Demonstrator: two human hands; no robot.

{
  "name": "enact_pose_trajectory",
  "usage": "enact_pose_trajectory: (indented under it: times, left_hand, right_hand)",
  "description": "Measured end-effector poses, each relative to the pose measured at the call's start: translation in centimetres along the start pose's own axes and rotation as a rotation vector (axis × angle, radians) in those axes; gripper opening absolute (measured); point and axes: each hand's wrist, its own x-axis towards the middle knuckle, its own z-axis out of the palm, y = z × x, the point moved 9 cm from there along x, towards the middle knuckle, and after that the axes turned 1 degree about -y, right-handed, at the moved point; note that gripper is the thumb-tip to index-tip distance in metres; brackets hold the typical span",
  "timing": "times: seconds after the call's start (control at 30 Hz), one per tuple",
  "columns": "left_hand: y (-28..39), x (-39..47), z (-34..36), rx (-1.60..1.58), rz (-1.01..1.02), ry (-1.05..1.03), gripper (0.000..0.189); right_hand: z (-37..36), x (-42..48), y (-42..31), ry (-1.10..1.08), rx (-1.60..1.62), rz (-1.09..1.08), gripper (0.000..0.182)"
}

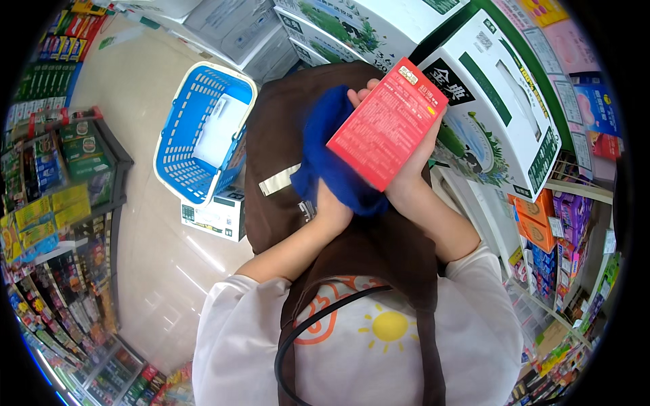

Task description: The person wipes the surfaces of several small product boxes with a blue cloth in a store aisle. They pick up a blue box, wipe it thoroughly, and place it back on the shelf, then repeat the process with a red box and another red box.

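A red carton [390, 124] with printed text on its face rests in my right hand [424, 160]. Its fingers wrap the carton from behind, with some fingertips showing past the upper left edge. A blue cloth [325, 134] bunches along the carton's left side and partly behind it. My left hand [332, 205] is wrapped by the cloth and grips it from below; its fingers are hidden in the folds. Both hands are in front of a brown apron [279, 132] that I wear over a white shirt.
A blue plastic basket [185, 132] with a white rim, holding a white sheet, stands on a white-and-green carton [216, 215] at the left. Large milk cartons [487, 96] are stacked ahead and right. Stocked shelves [574, 228] line the right; a display rack [66, 203] stands far left.
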Motion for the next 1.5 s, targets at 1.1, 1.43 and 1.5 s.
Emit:
enact_pose_trajectory:
  times: [1.1,1.43,1.5]
  left_hand:
    - [1.6,0.9,-2.0,-0.185,0.063,-0.033,0.038]
    - [2.3,0.2,-0.8,0.084,0.160,-0.079,0.039]
    - [1.1,-0.2,-0.8,0.047,0.079,-0.143,0.039]
  right_hand:
    - [3.6,-1.9,2.2,-0.512,-0.894,0.165,0.096]
    - [3.4,-1.7,-0.9,-0.416,-1.030,-0.157,0.107]
    - [2.9,-1.7,-1.2,-0.384,-1.138,-0.166,0.100]
